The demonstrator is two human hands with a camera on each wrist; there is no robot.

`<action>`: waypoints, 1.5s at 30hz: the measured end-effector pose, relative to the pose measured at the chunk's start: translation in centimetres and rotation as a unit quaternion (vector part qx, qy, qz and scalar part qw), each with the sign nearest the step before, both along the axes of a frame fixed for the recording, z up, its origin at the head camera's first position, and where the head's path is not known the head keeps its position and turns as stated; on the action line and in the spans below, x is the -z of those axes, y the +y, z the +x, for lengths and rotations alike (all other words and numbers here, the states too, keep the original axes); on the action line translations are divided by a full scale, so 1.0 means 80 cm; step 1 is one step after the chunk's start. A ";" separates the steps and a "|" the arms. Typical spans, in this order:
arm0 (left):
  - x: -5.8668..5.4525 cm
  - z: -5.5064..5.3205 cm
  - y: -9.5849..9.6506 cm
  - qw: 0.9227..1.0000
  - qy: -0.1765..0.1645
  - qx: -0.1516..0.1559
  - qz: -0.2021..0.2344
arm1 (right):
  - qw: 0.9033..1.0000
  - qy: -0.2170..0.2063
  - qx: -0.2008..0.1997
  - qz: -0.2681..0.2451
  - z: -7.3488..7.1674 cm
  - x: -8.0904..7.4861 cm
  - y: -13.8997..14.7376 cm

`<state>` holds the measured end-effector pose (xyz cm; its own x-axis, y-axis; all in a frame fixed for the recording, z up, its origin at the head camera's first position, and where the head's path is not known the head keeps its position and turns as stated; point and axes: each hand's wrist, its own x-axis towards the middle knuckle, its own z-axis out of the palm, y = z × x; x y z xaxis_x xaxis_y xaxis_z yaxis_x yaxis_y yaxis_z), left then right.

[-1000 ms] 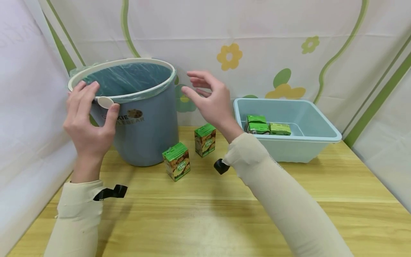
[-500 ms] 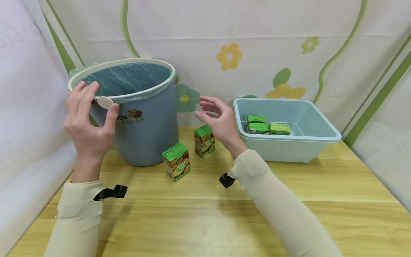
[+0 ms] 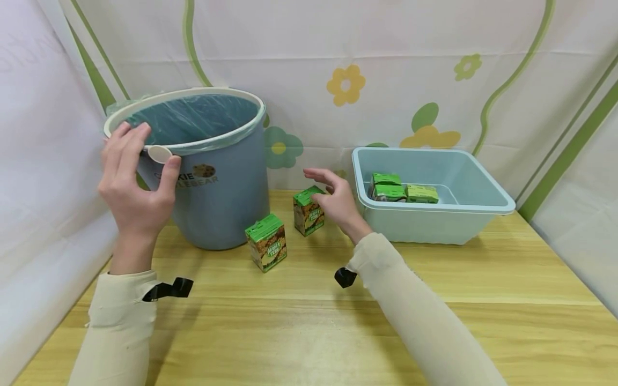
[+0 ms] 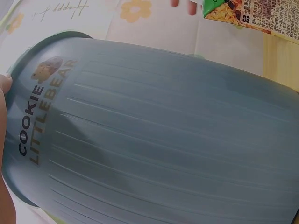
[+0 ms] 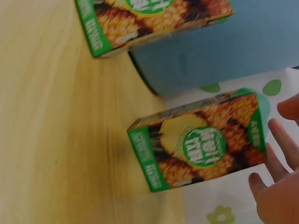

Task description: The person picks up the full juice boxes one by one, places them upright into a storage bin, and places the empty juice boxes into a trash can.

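Observation:
My left hand [image 3: 137,198] grips the rim of a blue trash can [image 3: 227,198], fingers over the rim and thumb against the outside. The can has a thin clear liner and fills most of the left wrist view. My right hand [image 3: 340,203] reaches to a small green-topped juice box [image 3: 308,215] standing right of the can. Its fingers are spread around the upper end of that box [image 5: 201,147]; whether they touch it I cannot tell. A second juice box [image 3: 267,245] stands nearer to me, close to the can's base.
To the right, a light blue plastic bin [image 3: 434,228] contains several green-topped boxes [image 3: 388,192], lying toward its left side. Everything rests on a wooden table [image 3: 270,332]. A white curtain [image 3: 289,32] with printed flowers hangs behind.
My right hand has come down from beside the trash can's rim to the top of the farther juice box. The left hand has stayed at the rim.

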<state>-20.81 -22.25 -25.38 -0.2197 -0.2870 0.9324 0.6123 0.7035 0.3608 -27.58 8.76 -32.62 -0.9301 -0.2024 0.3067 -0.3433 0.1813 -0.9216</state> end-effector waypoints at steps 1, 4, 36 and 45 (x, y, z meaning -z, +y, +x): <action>0.000 0.000 0.000 1.000 0.000 0.000 0.000 | 1.000 -0.007 -0.003 0.007 -0.001 0.002 0.001; 0.000 0.000 0.001 1.000 0.001 0.000 0.001 | 0.999 -0.023 -0.011 0.030 0.000 0.008 0.005; 0.000 0.001 0.002 1.000 0.002 0.001 0.007 | 0.978 0.070 -0.025 0.196 0.013 -0.002 0.008; 0.001 -0.001 0.001 1.000 0.001 -0.004 0.005 | 0.983 0.108 -0.002 0.148 0.018 -0.033 0.010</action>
<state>-20.88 -22.18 -25.45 -0.2159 -0.2978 0.9299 0.6073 0.7048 0.3667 -26.14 9.57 -29.99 -0.8487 -0.3153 0.4245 -0.5265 0.4295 -0.7337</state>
